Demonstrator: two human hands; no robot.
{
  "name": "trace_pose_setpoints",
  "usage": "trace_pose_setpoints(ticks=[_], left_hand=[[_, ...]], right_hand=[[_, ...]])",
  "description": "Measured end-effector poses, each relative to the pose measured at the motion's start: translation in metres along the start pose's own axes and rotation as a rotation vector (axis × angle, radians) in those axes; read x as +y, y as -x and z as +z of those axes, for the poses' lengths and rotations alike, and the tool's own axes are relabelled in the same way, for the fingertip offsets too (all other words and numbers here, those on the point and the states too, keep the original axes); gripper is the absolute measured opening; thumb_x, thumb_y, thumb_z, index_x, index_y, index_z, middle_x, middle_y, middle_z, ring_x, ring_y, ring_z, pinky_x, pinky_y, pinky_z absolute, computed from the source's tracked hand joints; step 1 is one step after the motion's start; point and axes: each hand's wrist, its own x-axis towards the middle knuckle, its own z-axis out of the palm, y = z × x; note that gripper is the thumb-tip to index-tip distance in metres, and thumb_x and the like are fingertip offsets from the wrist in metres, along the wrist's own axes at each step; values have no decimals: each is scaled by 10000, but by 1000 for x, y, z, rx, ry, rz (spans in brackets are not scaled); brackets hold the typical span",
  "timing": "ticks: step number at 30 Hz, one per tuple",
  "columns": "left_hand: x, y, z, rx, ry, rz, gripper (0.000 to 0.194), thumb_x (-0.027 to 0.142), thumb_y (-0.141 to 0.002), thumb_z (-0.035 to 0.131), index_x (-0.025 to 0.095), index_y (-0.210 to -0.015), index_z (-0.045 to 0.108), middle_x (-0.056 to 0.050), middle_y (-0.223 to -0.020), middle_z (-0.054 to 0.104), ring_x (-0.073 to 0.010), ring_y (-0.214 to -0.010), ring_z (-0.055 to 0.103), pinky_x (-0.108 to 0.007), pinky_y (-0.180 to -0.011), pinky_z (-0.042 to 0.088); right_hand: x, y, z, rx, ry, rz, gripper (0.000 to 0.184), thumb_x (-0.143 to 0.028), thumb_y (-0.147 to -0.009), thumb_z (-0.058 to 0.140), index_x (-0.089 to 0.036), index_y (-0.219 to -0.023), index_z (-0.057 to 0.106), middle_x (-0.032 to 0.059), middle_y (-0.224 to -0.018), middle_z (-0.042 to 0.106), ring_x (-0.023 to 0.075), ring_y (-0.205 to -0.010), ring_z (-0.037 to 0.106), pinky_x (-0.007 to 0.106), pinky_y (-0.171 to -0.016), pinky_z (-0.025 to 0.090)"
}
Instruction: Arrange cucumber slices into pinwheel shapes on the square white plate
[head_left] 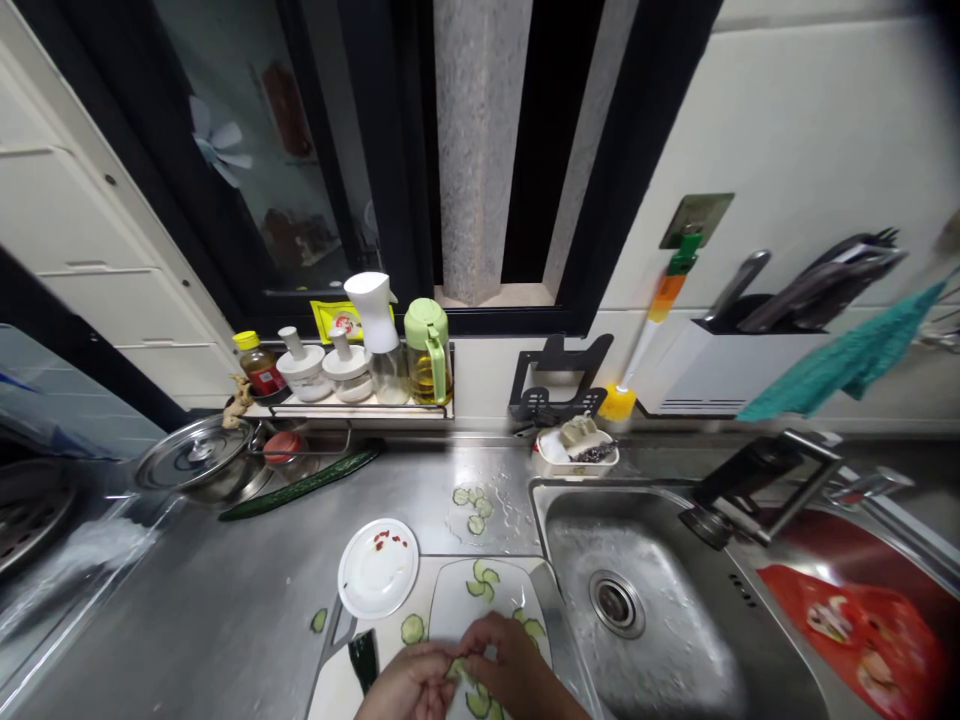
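Observation:
My left hand [412, 682] and my right hand [508, 662] meet over the near part of a square white plate [448, 590]. Fingertips of both hands pinch a small green cucumber slice [456, 667] between them. Cut cucumber pieces in a pinwheel [482, 580] lie at the plate's far side, with more pieces partly hidden by my right hand. Beneath the plate is a white cutting board [334, 692]. On it, left of my hands, are a cucumber stub [364, 658] and a round cucumber slice [412, 628].
A round white plate [364, 585] with red bits stands left of the square one. Several cucumber slices [476, 522] lie on the wet counter, a whole cucumber [300, 487] further back. The sink [652, 560] is at right; a bottle rack [360, 410] lines the wall.

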Motion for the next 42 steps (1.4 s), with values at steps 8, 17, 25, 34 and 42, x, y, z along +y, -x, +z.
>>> trace_pose_setpoints(ticks=[8,17,25,34,42], left_hand=[[-2,-23,-15,78,-140,148,486,336,-335,906,125,-705,672,52,-411,557,-17,-352,450,-126,-388,251],[-9,-45,-32,216,-513,483,243,387,-581,687,179,-634,572,86,-420,481,-37,-398,302,-193,-458,210],[-10,-42,-35,478,-969,645,124,282,-707,529,194,-668,608,44,-578,529,-113,-596,486,-209,-621,389],[-14,-49,-37,571,-1091,699,124,240,-737,486,209,-627,534,38,-561,498,-119,-578,479,-205,-614,371],[-18,-53,-42,619,-1099,715,132,223,-724,508,219,-593,492,37,-558,506,-121,-573,481,-207,-609,356]], right_hand=[[4,-10,-2,10,15,5,130,-151,-617,570,-193,-678,676,-7,-656,636,149,-695,589,258,-699,399],[7,-28,5,25,247,97,154,-142,-706,518,-189,-677,662,-6,-643,653,128,-643,578,228,-611,379],[9,-38,18,26,456,151,209,-133,-761,494,-203,-742,690,48,-777,700,180,-802,613,282,-697,376],[2,-43,25,-4,584,132,225,-149,-825,470,-209,-785,683,75,-834,715,243,-941,602,341,-716,367],[2,-46,26,-9,602,93,210,-134,-832,475,-206,-781,665,52,-855,721,244,-969,592,360,-748,366]])
